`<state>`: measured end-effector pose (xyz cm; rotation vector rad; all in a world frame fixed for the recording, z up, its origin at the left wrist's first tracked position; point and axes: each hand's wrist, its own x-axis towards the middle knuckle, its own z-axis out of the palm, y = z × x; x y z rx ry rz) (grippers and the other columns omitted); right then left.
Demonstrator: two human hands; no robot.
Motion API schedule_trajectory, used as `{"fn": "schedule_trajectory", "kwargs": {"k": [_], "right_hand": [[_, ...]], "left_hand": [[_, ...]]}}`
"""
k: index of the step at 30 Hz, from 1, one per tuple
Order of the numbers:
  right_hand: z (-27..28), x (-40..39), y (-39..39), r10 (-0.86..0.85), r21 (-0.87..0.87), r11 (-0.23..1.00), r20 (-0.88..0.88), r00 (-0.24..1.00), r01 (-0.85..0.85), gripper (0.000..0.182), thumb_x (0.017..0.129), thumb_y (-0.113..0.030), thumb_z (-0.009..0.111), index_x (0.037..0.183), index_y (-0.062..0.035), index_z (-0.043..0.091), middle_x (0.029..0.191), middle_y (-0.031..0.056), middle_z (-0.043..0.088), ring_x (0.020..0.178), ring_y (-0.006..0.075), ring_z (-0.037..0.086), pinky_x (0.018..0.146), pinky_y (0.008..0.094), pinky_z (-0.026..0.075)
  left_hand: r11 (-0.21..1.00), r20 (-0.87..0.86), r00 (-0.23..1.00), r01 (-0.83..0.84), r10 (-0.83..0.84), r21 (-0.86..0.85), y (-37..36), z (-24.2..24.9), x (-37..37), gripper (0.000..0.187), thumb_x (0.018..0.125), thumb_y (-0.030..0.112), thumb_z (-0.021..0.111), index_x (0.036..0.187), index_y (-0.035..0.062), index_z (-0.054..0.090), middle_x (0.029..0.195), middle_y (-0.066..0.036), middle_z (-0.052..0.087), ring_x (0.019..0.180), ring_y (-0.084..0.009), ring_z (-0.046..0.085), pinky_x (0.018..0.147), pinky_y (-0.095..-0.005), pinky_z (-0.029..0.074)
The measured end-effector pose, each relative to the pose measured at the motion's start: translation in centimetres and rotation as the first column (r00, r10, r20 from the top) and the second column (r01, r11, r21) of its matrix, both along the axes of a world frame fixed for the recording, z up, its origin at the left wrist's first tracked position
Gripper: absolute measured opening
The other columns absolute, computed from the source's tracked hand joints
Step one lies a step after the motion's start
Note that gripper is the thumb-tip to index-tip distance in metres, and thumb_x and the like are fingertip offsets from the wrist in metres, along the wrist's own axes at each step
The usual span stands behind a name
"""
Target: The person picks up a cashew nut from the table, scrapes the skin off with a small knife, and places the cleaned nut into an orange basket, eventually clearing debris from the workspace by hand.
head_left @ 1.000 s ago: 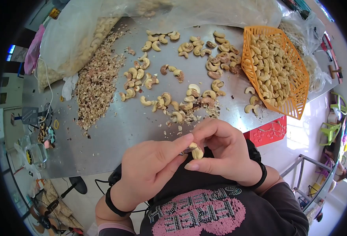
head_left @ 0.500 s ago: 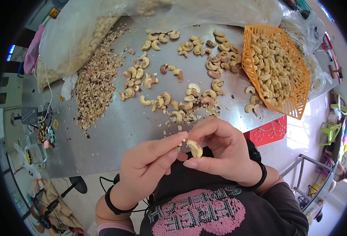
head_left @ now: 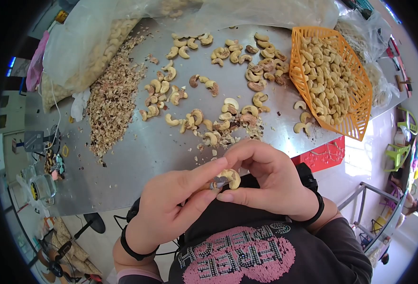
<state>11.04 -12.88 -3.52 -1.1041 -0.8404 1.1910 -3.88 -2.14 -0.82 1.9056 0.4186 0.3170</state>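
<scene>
My right hand (head_left: 273, 189) pinches a pale cashew nut (head_left: 235, 179) between thumb and fingers, just above my lap at the table's near edge. Closed around a small knife (head_left: 220, 181), my left hand (head_left: 180, 196) brings the short metal blade against the nut's inner side. Most of the knife's handle is hidden in the fingers. Beyond my hands, loose cashews (head_left: 197, 117) lie in small groups on the metal table, several with brown skin patches. Skin flakes (head_left: 223, 137) are mixed with the nearest group.
An orange basket (head_left: 295, 52) full of pale cashews stands at the right. To the left, a long heap of skin flakes (head_left: 112, 106) lies beside a clear plastic bag (head_left: 69, 57) of nuts. A red box (head_left: 320, 156) sits below the table's right edge.
The knife blade now shows at the cashew, and the nut has turned in my right fingers. My left hand has shifted slightly; the view has moved a little.
</scene>
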Motion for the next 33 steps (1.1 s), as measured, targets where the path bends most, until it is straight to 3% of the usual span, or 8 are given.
{"fn": "schedule_trajectory", "kwargs": {"k": [1, 3, 10, 16, 18, 25, 31, 33], "right_hand": [[0.2, 0.0, -0.1, 0.000, 0.000, 1.000, 0.000, 1.000, 0.000, 0.033, 0.067, -0.003, 0.068, 0.095, -0.0019, 0.050, 0.087, 0.0018, 0.050, 0.076, 0.0078, 0.049, 0.068, 0.0200, 0.040], [0.7, 0.1, -0.2, 0.056, -0.104, 0.992, -0.135, 0.989, -0.071, 0.041, 0.064, 0.003, 0.068, 0.099, -0.0018, 0.048, 0.096, 0.0043, 0.051, 0.090, 0.0129, 0.050, 0.082, 0.0268, 0.039], [0.4, 0.2, 0.1, 0.039, -0.018, 0.999, -0.307, 0.951, -0.047, 0.036, 0.070, 0.001, 0.064, 0.101, -0.0011, 0.046, 0.091, 0.0034, 0.052, 0.083, 0.0103, 0.052, 0.078, 0.0243, 0.041], [0.2, 0.1, 0.0, -0.002, 0.008, 1.000, -0.303, 0.953, 0.005, 0.034, 0.071, 0.001, 0.063, 0.100, -0.0012, 0.045, 0.092, 0.0045, 0.051, 0.087, 0.0118, 0.052, 0.080, 0.0255, 0.041], [0.0, 0.1, -0.1, 0.009, 0.047, 0.999, -0.229, 0.973, 0.002, 0.033, 0.071, 0.000, 0.064, 0.099, -0.0009, 0.047, 0.092, 0.0051, 0.051, 0.088, 0.0117, 0.052, 0.079, 0.0255, 0.041], [-0.1, -0.6, -0.1, -0.099, 0.106, 0.988, -0.113, 0.989, 0.111, 0.031, 0.069, 0.001, 0.065, 0.095, 0.0000, 0.049, 0.092, 0.0069, 0.052, 0.087, 0.0125, 0.052, 0.078, 0.0257, 0.041], [-0.6, -1.1, 0.0, -0.166, 0.175, 0.970, -0.031, 0.986, 0.169, 0.031, 0.069, 0.003, 0.065, 0.095, 0.0009, 0.049, 0.094, 0.0082, 0.052, 0.087, 0.0134, 0.052, 0.078, 0.0253, 0.042], [-0.6, -1.2, 0.0, -0.192, 0.157, 0.969, -0.006, 0.981, 0.191, 0.030, 0.069, 0.003, 0.064, 0.094, 0.0012, 0.049, 0.094, 0.0086, 0.052, 0.088, 0.0136, 0.052, 0.079, 0.0255, 0.041]], "left_hand": [[1.000, 0.000, 1.000, 0.000, 0.000, 0.000, 0.0, -0.1, 0.0, 0.040, 0.072, 0.001, 0.056, 0.111, 0.0077, 0.052, 0.080, -0.009, 0.060, 0.064, -0.0207, 0.058, 0.056, -0.0259, 0.044], [0.994, 0.065, 0.998, 0.014, -0.022, 0.109, 0.0, -0.5, 0.1, 0.040, 0.071, -0.002, 0.056, 0.109, 0.0073, 0.053, 0.079, -0.010, 0.060, 0.063, -0.0218, 0.058, 0.055, -0.0268, 0.045], [0.986, 0.091, 0.996, -0.025, 0.010, 0.166, 0.0, -0.5, 0.3, 0.036, 0.071, -0.003, 0.056, 0.105, 0.0051, 0.055, 0.078, -0.009, 0.061, 0.063, -0.0209, 0.059, 0.055, -0.0272, 0.045], [0.998, 0.020, 0.998, -0.052, 0.051, 0.035, -0.3, -0.3, 0.2, 0.036, 0.071, -0.001, 0.056, 0.107, 0.0056, 0.054, 0.078, -0.009, 0.061, 0.062, -0.0206, 0.058, 0.055, -0.0265, 0.044], [0.999, 0.109, 0.993, -0.047, 0.047, -0.004, -0.5, -0.8, 0.4, 0.038, 0.072, 0.001, 0.056, 0.109, 0.0066, 0.053, 0.079, -0.009, 0.061, 0.061, -0.0205, 0.057, 0.054, -0.0265, 0.044], [0.999, 0.103, 0.994, -0.026, 0.023, 0.035, -0.4, -0.8, 0.5, 0.039, 0.072, 0.000, 0.055, 0.110, 0.0071, 0.052, 0.079, -0.009, 0.060, 0.061, -0.0208, 0.057, 0.054, -0.0267, 0.044], [0.967, 0.180, 0.983, -0.070, 0.025, 0.245, -0.6, -1.5, 0.6, 0.039, 0.069, -0.002, 0.058, 0.108, 0.0068, 0.055, 0.079, -0.007, 0.060, 0.059, -0.0204, 0.057, 0.051, -0.0259, 0.043], [0.908, 0.125, 0.992, -0.081, 0.032, 0.412, -0.7, -1.5, 0.3, 0.039, 0.068, -0.002, 0.058, 0.106, 0.0065, 0.056, 0.079, -0.007, 0.060, 0.060, -0.0201, 0.057, 0.050, -0.0254, 0.043]]}}
